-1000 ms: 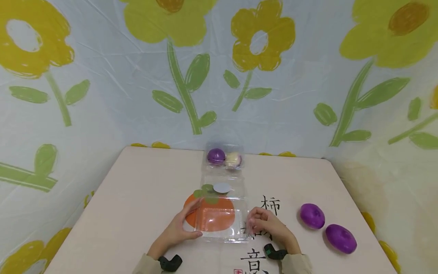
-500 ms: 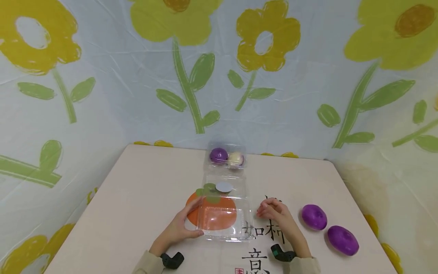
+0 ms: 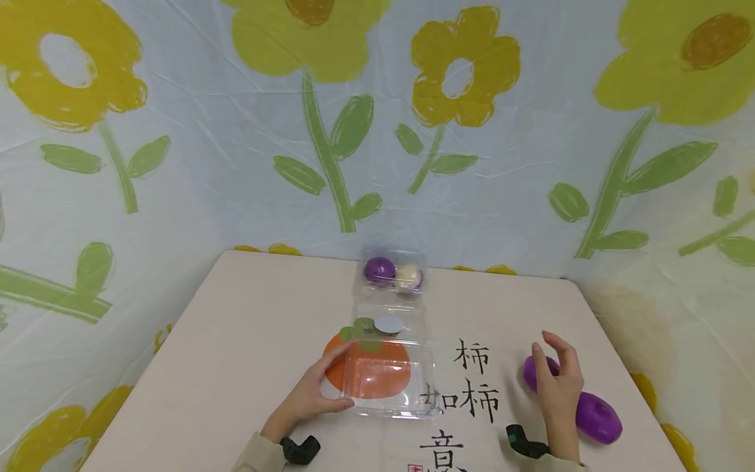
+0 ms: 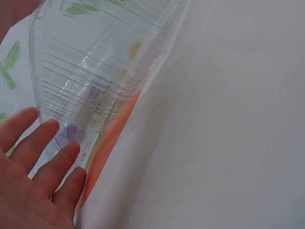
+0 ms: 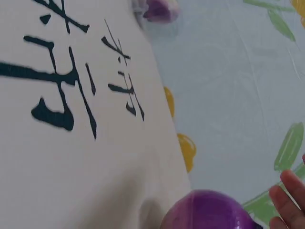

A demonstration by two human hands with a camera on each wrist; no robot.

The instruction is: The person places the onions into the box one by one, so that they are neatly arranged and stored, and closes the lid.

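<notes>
A clear plastic clamshell box (image 3: 421,377) lies open at mid-table, its lid (image 3: 413,326) folded back with a white oval label (image 3: 388,324). Along the box's left side rests my left hand (image 3: 309,393), thumb at the front corner and fingers toward the back. In the left wrist view, that hand's nearly straight fingers (image 4: 35,152) touch or nearly touch the clear wall. My right hand (image 3: 557,380) is at the farther glossy purple fruit-like piece (image 3: 533,375), thumb and forefinger spread apart; contact cannot be made out. A second purple piece (image 3: 598,417) lies just right of its wrist.
At the table's far edge stands another clear box (image 3: 392,254) holding a purple piece (image 3: 379,270) and a pale one with purple (image 3: 409,278). An orange persimmon print and black characters (image 3: 472,357) mark the tabletop (image 3: 253,328). A flowered cloth (image 3: 236,183) surrounds the table.
My right hand has left the clamshell's right side and travelled right to the farther purple piece, its thumb and forefinger now spread. The left hand stays by the box.
</notes>
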